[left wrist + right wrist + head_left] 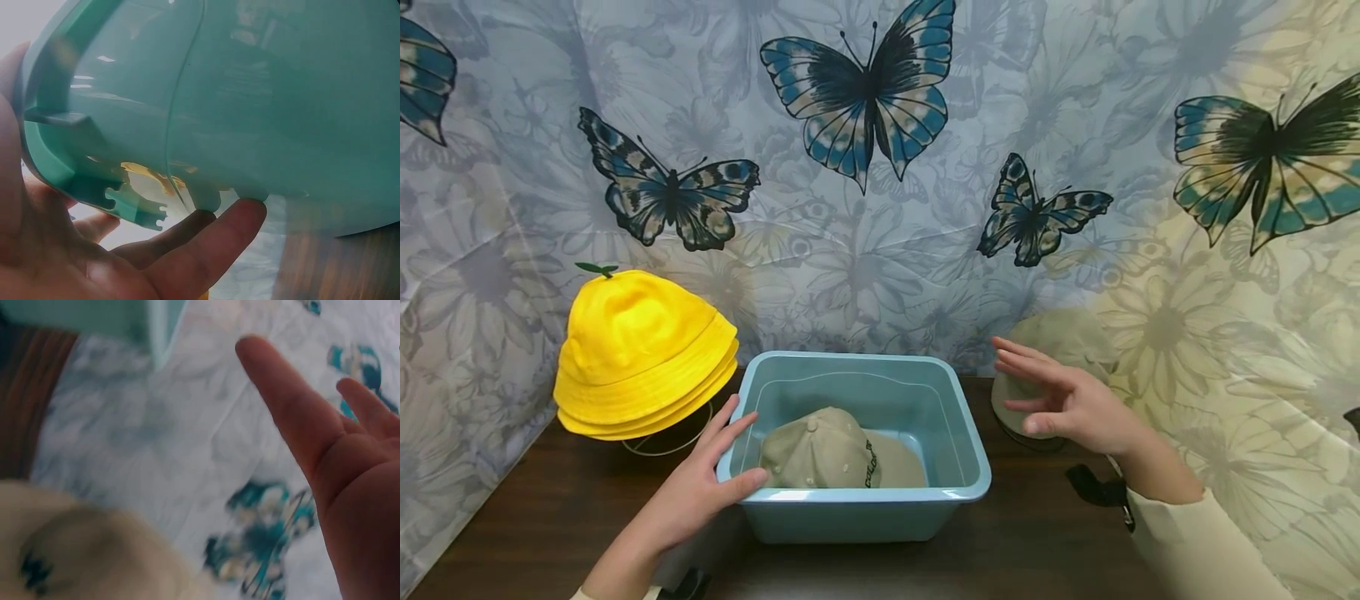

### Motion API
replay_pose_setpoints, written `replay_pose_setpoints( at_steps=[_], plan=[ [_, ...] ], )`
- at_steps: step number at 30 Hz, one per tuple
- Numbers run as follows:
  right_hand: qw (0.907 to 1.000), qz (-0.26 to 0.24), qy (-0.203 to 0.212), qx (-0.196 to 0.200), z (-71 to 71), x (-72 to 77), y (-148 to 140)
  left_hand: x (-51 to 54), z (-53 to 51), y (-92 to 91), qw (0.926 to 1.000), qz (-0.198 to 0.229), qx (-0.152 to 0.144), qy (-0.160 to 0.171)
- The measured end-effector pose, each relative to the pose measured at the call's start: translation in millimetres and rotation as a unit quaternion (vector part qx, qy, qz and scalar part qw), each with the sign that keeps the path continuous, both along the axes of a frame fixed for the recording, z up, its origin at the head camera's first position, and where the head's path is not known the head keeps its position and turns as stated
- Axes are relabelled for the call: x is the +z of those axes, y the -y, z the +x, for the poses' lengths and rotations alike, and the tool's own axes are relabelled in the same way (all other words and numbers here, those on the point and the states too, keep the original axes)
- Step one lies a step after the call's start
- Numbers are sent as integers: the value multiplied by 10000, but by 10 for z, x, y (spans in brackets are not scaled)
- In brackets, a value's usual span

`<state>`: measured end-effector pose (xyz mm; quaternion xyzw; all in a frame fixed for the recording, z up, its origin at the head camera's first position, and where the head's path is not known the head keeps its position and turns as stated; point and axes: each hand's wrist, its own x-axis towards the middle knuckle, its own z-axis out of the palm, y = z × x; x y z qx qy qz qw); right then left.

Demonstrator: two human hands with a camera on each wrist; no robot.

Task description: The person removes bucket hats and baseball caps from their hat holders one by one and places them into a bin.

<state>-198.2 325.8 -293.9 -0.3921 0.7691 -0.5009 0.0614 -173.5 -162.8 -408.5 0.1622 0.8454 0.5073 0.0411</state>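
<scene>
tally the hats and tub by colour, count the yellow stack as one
Light-blue rectangular plastic tub: 1
Khaki cloth hats: 2 (a curved-brim cap inside the tub, a partly hidden hat behind the right hand)
Yellow cloth bucket-hat stack: 1
Total: 4

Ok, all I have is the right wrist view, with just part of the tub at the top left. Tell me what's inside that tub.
Observer: One khaki cap lies inside the tub, its brim pointing toward the person's right.
Operator: Good. I can't see the left hand from here, so report where it is.
Observer: The left hand is touching the tub at its left end, the thumb by the near corner of the rim.
</scene>
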Motion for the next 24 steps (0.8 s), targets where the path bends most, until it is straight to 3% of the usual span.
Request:
replay_pose_setpoints(
  at_steps=[6,11,13,16,21,24],
  plan=[
    [9952,-344,-144,-901,335,-369,-498,-18,7,2,10000,25,-23,-72],
    [9770,-1265,-11,-1719,579,-692,-749,-19,11,-3,9999,97,-41,-61],
    [9640,-1646,103,-2087,636,-791,-805,-19,11,-3,9999,118,-42,-79],
    [9392,-1687,144,-2987,675,-893,-850,-20,12,-3,9999,133,-39,-98],
    [8921,-822,52,-4443,611,-985,-845,-21,15,-4,9999,105,2,-75],
    [8680,-429,93,-4947,511,-1018,-817,-23,15,-8,9999,91,10,-59]
  ],
)
